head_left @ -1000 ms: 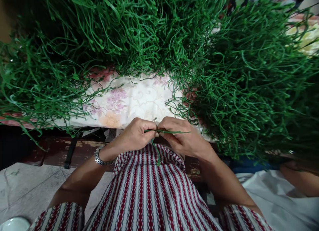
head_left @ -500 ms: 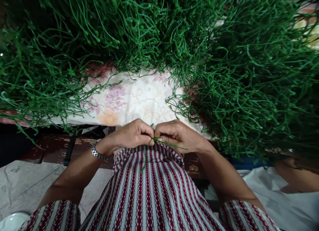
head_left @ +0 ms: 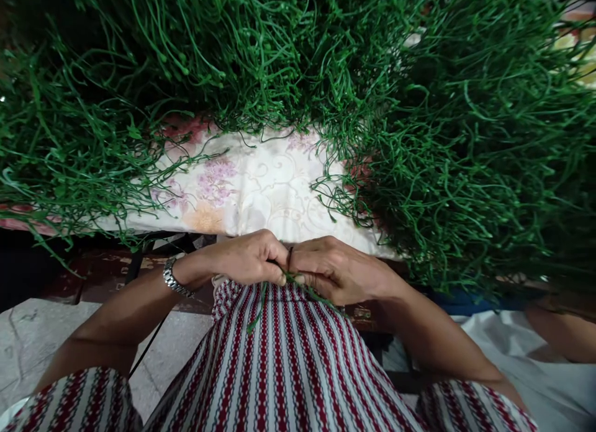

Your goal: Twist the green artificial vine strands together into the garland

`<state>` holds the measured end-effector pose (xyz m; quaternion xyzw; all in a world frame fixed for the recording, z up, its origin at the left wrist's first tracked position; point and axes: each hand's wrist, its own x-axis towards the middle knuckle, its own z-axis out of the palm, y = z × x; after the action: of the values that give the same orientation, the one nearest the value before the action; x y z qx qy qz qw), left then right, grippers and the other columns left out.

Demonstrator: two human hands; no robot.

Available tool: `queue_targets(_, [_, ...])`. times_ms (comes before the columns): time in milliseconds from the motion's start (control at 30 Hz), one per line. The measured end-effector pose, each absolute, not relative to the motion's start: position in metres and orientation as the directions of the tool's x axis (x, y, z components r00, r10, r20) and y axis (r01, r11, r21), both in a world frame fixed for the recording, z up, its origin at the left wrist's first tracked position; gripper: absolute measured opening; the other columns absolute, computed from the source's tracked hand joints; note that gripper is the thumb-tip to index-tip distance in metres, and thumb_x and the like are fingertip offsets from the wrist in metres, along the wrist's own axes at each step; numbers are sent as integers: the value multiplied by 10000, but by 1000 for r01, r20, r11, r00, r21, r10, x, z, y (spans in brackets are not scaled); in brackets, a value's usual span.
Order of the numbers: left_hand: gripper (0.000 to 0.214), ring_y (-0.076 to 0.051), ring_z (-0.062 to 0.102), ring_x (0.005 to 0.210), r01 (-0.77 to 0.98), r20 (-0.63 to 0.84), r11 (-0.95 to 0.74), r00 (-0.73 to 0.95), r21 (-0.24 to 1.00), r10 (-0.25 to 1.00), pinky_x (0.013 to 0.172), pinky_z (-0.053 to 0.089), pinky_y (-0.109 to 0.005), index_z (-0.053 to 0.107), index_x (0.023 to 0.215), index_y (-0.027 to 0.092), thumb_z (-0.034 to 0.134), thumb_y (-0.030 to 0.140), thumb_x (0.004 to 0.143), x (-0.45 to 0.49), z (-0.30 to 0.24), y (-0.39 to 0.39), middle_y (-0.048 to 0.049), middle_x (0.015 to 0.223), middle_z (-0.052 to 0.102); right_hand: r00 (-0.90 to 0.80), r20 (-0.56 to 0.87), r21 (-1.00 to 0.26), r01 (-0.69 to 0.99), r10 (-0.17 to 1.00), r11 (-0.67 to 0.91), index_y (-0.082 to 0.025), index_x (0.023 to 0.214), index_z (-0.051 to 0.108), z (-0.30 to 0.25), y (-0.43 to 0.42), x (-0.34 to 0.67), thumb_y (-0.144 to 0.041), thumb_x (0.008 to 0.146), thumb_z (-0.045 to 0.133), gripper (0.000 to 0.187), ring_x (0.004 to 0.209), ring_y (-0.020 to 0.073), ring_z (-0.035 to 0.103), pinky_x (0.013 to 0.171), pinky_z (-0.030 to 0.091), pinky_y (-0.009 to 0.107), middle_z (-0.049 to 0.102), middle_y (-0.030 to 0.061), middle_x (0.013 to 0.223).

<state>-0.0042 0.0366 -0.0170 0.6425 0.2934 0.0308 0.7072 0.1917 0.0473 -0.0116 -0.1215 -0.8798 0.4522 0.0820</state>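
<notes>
Low in front of my striped clothing, my left hand and my right hand meet, almost touching. Each is closed in a pinch on thin green plant stems. One stem end hangs below my left fingers; another runs out under my right hand. Where the stems cross between the fingertips is largely hidden. Just beyond my hands lies a flowered cloth with a few loose stems along its edges.
Large heaps of green stems with small bud-like tips cover the back and both sides of the cloth. A dark worn wooden edge runs below it. At the right, part of another person's limb shows beside pale fabric.
Both hands have come slightly lower and nearer to me, still pinching the stems. My right hand has turned more over them, covering part of the stem that showed before.
</notes>
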Motion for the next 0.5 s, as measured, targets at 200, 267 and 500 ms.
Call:
queue_targets(200, [195, -56, 284, 490, 391, -428, 174, 832, 904, 354, 468, 214, -209, 471, 524, 128, 517, 150, 713, -15, -6, 35, 56, 501, 317, -970, -50, -830, 172, 237, 530, -134, 758, 534, -4, 49, 208, -85, 838, 440, 133, 641, 89, 458, 605, 346, 203, 513, 9, 676])
queue_targets(267, [209, -53, 271, 479, 376, -448, 244, 772, 894, 450, 455, 200, -206, 476, 527, 129, 521, 174, 725, -18, -3, 37, 59, 496, 312, -941, -8, -834, 193, 338, 516, -134, 810, 561, -2, 51, 213, -106, 868, 423, 152, 667, 96, 489, 629, 368, 211, 544, 25, 712])
queue_targets(500, [199, -68, 360, 540, 240, -298, 201, 500, 950, 813, 513, 292, -191, 545, 593, 117, 549, 242, 747, 1, -7, 41, 39, 553, 418, -644, 235, -825, 265, 728, 500, -140, 952, 517, -16, 43, 188, -317, 886, 491, 191, 782, 134, 535, 693, 434, 250, 586, 73, 898])
